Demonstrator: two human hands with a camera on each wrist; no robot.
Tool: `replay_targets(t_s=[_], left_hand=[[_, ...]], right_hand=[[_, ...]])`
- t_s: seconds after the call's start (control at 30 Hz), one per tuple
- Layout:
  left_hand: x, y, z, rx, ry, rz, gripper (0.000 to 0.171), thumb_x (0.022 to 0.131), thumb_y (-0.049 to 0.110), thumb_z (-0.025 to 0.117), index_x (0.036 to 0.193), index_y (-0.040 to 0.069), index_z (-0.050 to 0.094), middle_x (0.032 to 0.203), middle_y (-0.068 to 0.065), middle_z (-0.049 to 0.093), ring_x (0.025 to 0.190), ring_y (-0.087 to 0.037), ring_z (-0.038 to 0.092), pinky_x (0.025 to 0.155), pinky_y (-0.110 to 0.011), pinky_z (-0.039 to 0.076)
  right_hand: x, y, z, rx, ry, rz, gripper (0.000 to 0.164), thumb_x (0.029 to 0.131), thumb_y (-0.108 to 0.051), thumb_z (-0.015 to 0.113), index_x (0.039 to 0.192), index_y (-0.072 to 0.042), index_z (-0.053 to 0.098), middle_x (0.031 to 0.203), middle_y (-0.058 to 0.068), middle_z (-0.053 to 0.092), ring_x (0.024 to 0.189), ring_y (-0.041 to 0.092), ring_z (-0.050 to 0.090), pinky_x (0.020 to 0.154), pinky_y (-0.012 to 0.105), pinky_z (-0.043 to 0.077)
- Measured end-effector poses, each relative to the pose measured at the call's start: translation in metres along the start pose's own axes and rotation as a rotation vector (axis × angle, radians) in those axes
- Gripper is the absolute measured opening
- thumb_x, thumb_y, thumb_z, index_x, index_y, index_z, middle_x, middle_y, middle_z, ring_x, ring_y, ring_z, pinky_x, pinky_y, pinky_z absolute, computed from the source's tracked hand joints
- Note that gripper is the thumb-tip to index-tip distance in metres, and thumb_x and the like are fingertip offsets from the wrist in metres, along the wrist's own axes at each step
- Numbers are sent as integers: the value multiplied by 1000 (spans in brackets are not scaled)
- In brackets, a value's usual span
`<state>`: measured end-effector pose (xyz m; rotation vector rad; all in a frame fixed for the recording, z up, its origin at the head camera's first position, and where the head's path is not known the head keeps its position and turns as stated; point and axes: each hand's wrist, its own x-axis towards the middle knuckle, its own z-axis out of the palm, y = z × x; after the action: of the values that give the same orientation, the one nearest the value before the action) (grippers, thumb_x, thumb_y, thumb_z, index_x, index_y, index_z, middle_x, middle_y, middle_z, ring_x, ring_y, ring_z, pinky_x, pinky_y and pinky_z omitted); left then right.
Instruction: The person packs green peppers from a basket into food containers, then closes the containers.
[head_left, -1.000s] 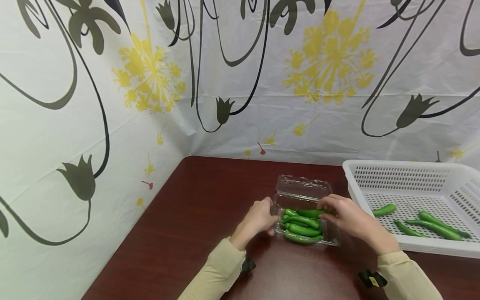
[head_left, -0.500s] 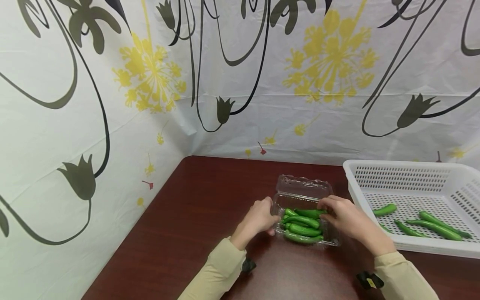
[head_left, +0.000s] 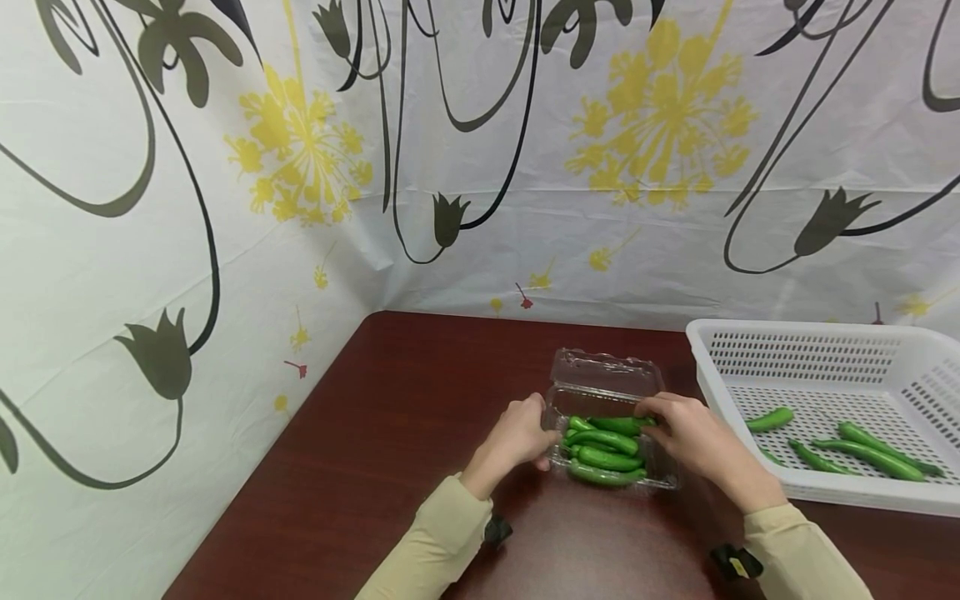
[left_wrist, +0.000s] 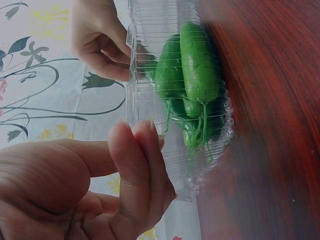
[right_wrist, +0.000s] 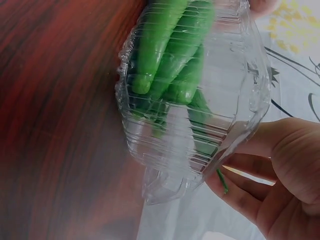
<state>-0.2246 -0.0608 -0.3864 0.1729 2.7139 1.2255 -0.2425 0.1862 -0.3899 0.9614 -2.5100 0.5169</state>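
Observation:
A clear plastic clamshell box (head_left: 606,377) lies on the table with its lid raised at the back. Several green chili peppers (head_left: 603,458) are stacked in its base. My left hand (head_left: 517,432) grips the box's left side, thumb over the rim; in the left wrist view its fingertips (left_wrist: 130,137) meet at the clear edge. My right hand (head_left: 693,433) reaches over the right rim and pinches the stem end of a green chili pepper (head_left: 613,426) at the back of the pile. The right wrist view shows its thin stem (right_wrist: 223,181) between the fingers.
A white perforated basket (head_left: 705,367) stands to the right of the box, with several loose green chili peppers (head_left: 870,457) on its bottom. The dark red wooden table (head_left: 390,417) meets a patterned white sheet (head_left: 480,275) at the back and left.
My right hand and forearm have shifted slightly left, still holding the pepper at the back of the pile. My left hand stays where it was on the box.

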Motion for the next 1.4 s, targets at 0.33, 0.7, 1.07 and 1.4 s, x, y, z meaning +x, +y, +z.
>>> replay_targets(t_s=[0.33,0.7,1.07,1.4], left_hand=[[0,-1,1,-29,4,-3,21,82,7,66,93,1,50,66,-6,54,37,-13,56,41,-26,48],[2,-3,2,-48,6,-1,21,81,6,67,92,1,50,66,-6,54,38,-13,57,42,-28,49],[1,-4,2,-37,10,-2,21,81,7,67,92,2,50,66,-6,54,37,-12,56,41,-23,47],[1,-1,1,-46,4,-10,21,81,6,67,93,1,50,66,-6,53,38,-12,57,44,-28,50]], right_hand=[[1,-2,-3,1,-102,64,19,69,-1,76,84,-9,68,80,0,66,70,16,63,61,33,50],[1,-4,-4,5,-127,64,17,69,-5,77,82,-12,68,76,-4,65,70,15,62,62,34,50],[1,-5,-5,-1,-155,79,18,71,-6,76,85,-12,67,79,-4,64,76,19,61,66,39,48],[0,-3,-6,9,-94,48,18,70,-7,77,84,-12,67,79,-4,64,75,18,62,66,38,49]])
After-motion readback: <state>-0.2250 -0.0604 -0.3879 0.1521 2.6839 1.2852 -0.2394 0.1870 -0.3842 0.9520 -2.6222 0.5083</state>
